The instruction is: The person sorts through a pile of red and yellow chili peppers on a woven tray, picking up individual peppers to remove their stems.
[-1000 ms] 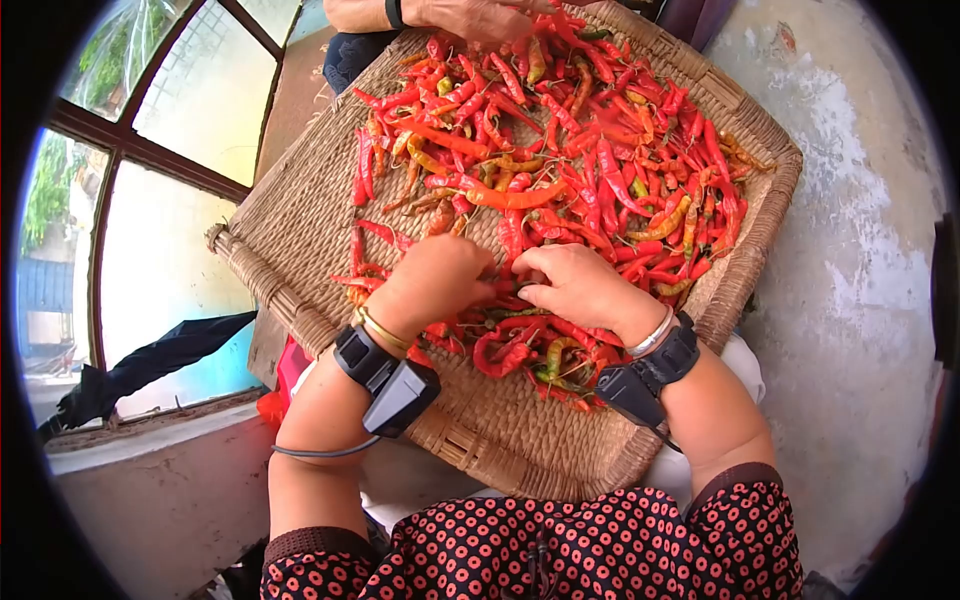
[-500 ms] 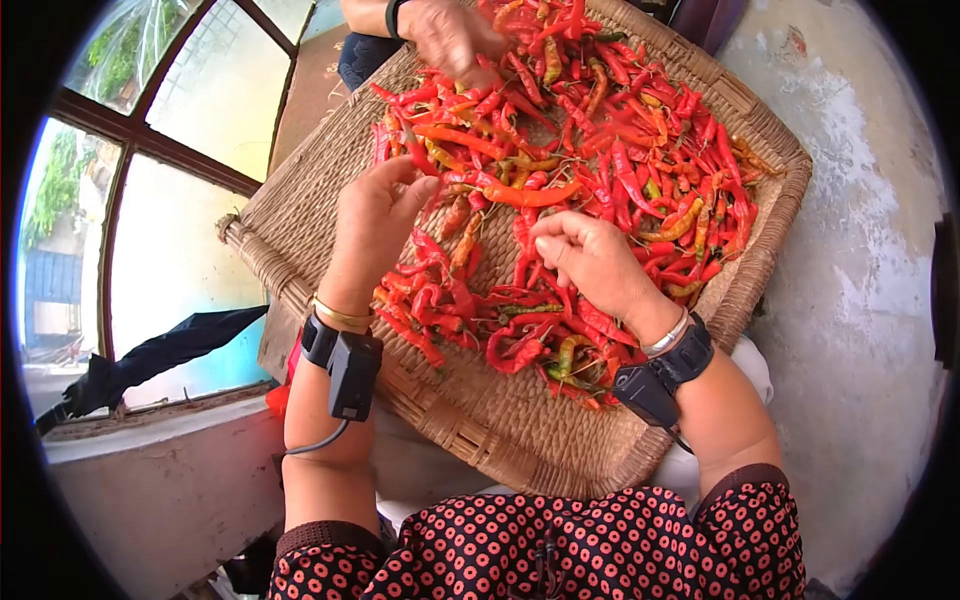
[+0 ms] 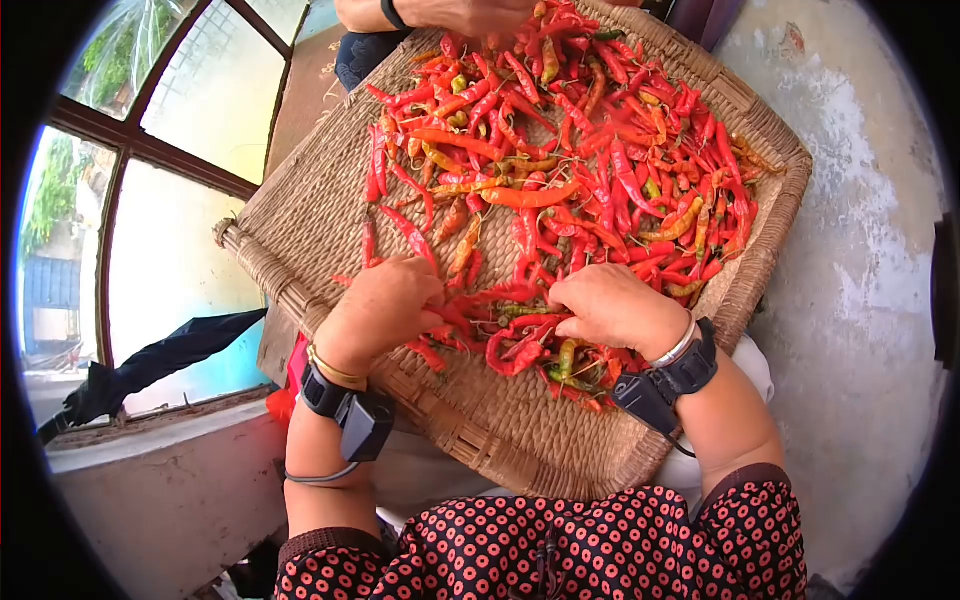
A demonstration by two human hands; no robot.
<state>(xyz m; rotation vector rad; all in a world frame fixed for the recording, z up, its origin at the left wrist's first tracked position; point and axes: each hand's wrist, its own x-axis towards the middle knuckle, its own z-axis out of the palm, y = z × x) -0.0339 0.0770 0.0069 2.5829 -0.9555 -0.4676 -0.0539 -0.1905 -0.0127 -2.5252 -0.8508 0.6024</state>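
Red chili peppers [image 3: 625,175], a few of them orange, yellow or greenish, lie heaped on a woven tray [image 3: 320,190]. My left hand [image 3: 385,305] is low over the near left part of the heap, its fingers curled down and closed. What they hold, if anything, is hidden beneath the hand. Across from it, my right hand [image 3: 620,305] has its thumb and fingers pinched together at a red chili pepper among the near peppers. Between the two hands lie more red peppers and a green one [image 3: 530,310].
Another person's hand [image 3: 490,15] reaches over the tray's far edge, partly cut off by the frame. A folded black umbrella [image 3: 165,350] leans by the window at the left. A rough pale wall or floor surface [image 3: 850,250] lies to the right.
My left hand has come down toward me from the upper left peppers, uncovering several there. My right hand has moved slightly nearer to me. The other person's hand has drawn back toward the far edge.
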